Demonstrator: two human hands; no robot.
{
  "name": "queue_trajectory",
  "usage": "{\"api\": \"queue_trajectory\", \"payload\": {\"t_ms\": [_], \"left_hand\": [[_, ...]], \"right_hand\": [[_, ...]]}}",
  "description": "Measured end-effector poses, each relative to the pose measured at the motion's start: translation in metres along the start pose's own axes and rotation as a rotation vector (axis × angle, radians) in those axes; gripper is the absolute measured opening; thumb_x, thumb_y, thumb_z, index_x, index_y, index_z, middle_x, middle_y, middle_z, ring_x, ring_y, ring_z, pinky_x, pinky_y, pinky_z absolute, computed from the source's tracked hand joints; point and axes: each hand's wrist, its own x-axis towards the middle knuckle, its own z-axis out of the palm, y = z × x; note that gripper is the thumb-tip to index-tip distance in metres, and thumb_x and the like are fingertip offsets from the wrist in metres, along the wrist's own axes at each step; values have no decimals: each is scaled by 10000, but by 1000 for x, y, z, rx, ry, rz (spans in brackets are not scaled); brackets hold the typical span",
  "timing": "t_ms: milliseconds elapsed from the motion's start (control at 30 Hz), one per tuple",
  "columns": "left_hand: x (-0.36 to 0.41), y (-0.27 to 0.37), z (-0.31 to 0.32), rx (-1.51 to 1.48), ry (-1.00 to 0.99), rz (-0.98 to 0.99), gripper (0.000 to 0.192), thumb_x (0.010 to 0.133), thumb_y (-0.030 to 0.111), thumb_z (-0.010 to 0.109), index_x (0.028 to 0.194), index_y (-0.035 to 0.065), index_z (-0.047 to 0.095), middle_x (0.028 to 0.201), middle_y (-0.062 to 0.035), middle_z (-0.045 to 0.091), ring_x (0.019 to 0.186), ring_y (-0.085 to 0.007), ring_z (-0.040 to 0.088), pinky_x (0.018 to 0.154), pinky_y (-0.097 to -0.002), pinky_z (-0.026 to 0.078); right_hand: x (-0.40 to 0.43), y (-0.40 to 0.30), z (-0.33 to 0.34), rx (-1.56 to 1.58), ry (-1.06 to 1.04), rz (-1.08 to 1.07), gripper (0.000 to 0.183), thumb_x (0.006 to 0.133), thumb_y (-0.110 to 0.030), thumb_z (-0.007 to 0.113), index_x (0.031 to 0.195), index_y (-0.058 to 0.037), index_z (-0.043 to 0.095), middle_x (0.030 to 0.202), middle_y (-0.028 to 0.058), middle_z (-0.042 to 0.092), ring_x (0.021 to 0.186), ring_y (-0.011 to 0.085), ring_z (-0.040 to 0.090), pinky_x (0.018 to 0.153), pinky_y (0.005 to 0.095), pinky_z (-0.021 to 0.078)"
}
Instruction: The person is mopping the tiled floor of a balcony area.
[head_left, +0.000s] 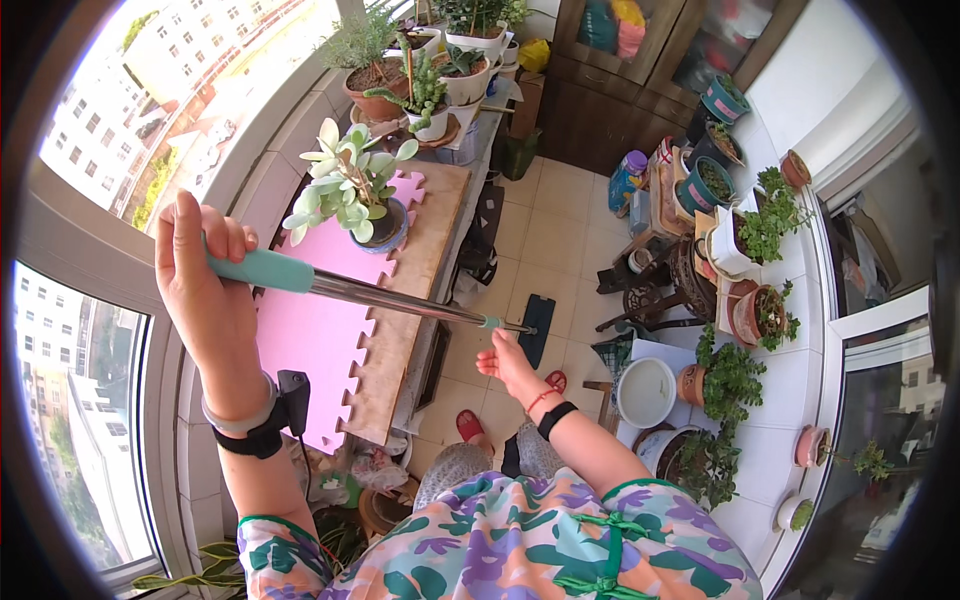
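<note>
My left hand (206, 259) is closed around the mint-green grip of a flat mop's metal pole (375, 293), with the thumb pointing up along its end. The pole slants down to the right, to a dark green flat mop head (537, 330) that lies on the beige tiled floor (551, 247). Near the lower end of the pole in the picture is my right hand (505, 361), its fingers partly curled; whether it touches the pole cannot be told.
A pink foam mat (300, 345) and a potted succulent (349, 180) rest on the wooden board (397, 352) at left. Potted plants, a dark wooden stand (694, 281) and a white bucket (646, 392) line the right side. A brown cabinet (592, 120) stands at the far end.
</note>
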Motion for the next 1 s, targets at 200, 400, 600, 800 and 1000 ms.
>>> {"api": "queue_trajectory", "payload": {"t_ms": [200,400,600,800,1000], "left_hand": [[21,-6,12,-31,23,-4,168,905,216,560,809,88,508,572,11,390,536,-90,381,573,-263,378],[21,-24,-7,141,238,160,336,929,271,477,1119,-6,474,891,-128,588,806,-199,570,856,-332,455],[-11,-83,-12,410,345,136,503,907,308,504,1267,-8,348,1138,-175,532,1049,-250,521,977,-366,387],[-52,-128,-2,490,443,66,564,902,254,549,1312,-17,273,1152,-150,510,1079,-223,504,980,-366,370],[-82,-169,1,522,602,-76,510,882,258,589,1248,-3,348,976,-83,514,951,-174,517,885,-321,399]], "right_hand": [[-25,43,-127,-36,241,102,321,942,-311,422,1190,-107,424,799,69,575,671,172,593,601,297,520],[-54,38,-182,106,433,94,258,919,-234,470,1131,-85,468,737,64,572,646,170,587,587,290,512],[-60,29,-230,176,436,62,239,915,-227,482,1111,-90,489,759,66,573,646,167,573,602,291,501],[-52,8,-261,244,451,81,259,916,-234,461,1119,-74,478,733,62,578,622,159,572,575,280,495],[-21,-14,-282,297,398,118,220,893,-231,519,1069,-100,514,750,59,574,653,175,576,595,304,499]]}}
